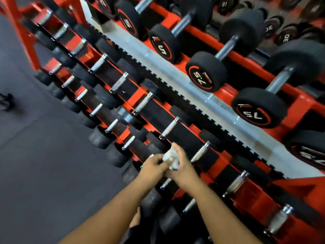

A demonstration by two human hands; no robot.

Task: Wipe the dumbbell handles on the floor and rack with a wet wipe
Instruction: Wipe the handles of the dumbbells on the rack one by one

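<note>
1. Both of my bare forearms reach up from the bottom edge toward the red rack point(135, 98), and they meet over its lower tiers.
2. My left hand point(154, 167) has its fingers curled in, pinching the lower left edge of the wet wipe point(170, 158).
3. My right hand point(182, 169) grips the same wipe from the other side, thumb and fingers closed round it, so the white wad sits bunched between the two hands (crumpled, not spread flat).
4. The wipe is held just above the middle tier, near a chrome knurled dumbbell handle point(169, 128) and another handle point(200, 151) just to the right of my knuckles; whether it touches either one I cannot tell.
5. Rows of black-ended dumbbells fill the tiers, running diagonally away to the upper left.
6. On the top tier sit larger dumbbells, one marked 7.5 point(204, 77) and one marked 5 point(162, 48).
7. Dark floor point(44, 155) lies to the left of the rack, with a small dark object point(6, 102) at the far left edge, too blurred to name.
</note>
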